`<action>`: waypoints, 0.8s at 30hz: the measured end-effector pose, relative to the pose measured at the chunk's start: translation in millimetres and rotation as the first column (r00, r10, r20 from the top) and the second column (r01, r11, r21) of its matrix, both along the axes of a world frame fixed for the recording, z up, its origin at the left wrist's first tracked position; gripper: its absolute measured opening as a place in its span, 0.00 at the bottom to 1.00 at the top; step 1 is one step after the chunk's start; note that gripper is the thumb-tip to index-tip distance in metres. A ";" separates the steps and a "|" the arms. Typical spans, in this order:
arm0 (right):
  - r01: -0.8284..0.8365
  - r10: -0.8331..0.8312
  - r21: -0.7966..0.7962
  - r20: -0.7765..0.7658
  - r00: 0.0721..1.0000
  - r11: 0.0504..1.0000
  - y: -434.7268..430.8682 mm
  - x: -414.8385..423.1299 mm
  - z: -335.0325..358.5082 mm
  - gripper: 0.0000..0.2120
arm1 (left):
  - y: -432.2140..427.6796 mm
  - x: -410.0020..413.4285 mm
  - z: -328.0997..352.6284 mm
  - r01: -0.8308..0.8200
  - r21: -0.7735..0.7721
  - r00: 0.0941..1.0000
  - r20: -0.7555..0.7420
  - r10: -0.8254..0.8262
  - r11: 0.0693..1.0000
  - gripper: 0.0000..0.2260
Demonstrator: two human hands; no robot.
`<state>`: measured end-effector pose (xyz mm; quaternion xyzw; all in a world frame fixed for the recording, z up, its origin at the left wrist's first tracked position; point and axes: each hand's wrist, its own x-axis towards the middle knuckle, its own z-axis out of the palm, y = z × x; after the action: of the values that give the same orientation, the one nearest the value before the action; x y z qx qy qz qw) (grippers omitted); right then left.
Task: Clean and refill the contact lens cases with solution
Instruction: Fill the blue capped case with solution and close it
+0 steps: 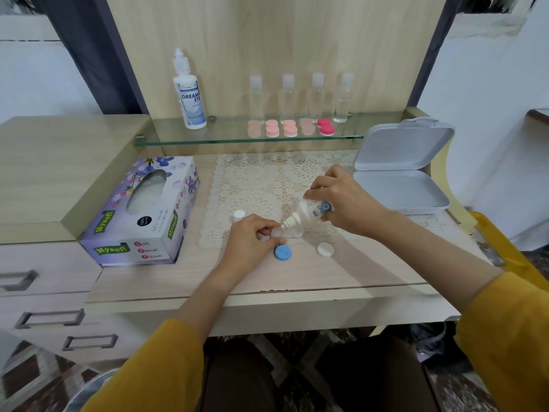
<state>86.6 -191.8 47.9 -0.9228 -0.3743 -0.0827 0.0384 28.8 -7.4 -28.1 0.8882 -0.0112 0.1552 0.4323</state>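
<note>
head view showed your right hand (pixel 341 200) gripping the small solution bottle (pixel 309 210), fingers wrapped round its body, with the bottle tilted nozzle-down toward the left. the nozzle tip sat just over the clear lens case (pixel 292 231), which rested at the near edge of the lace mat (pixel 261 179) on the desk (pixel 237 281). your left hand (pixel 252 237) pinched the left side of that case between thumb and fingers. a blue cap (pixel 282 252) lay on the desk just in front of the left hand. a white cap (pixel 325 249) lay to its right. a small white lid (pixel 239 214) stood on the mat behind the left hand. the tissue box (pixel 139 215) sat at the left, the open white box (pixel 401 176) at the right. on the glass shelf (pixel 225 138) stood a large solution bottle (pixel 190 96), four clear bottles (pixel 287 96) and a row of pink lens cases (pixel 289 128).
</note>
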 end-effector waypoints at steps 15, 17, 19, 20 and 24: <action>-0.034 0.033 0.056 0.029 0.999 0.998 -1.8 1.2 -6.0 0.21 | -0.5 -0.2 0.4 -0.003 -0.002 1.000 0.001 0.003 1.000 0.14; -0.028 0.027 0.050 0.021 0.999 0.998 -1.7 1.1 -4.8 0.21 | -0.7 -0.4 0.7 -0.001 -0.005 1.000 0.003 0.001 1.000 0.14; -0.022 0.021 0.053 0.015 1.000 0.998 -2.4 0.7 -4.8 0.21 | -0.9 -0.5 0.7 0.001 -0.007 1.000 0.005 -0.001 1.000 0.14; -0.025 0.024 0.061 0.016 1.000 0.998 -3.2 0.7 -5.4 0.22 | -1.1 -0.5 0.9 0.001 -0.006 1.000 0.005 -0.001 1.000 0.14; -0.018 0.018 0.085 0.008 1.000 0.996 -9.7 0.8 -5.8 0.22 | -1.1 -1.0 1.3 0.000 -0.007 1.000 0.007 0.000 1.000 0.13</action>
<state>87.4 -201.5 42.2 -0.9166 -0.3789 -0.1015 0.0771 27.8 -8.4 -26.8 0.8861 -0.0124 0.1585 0.4353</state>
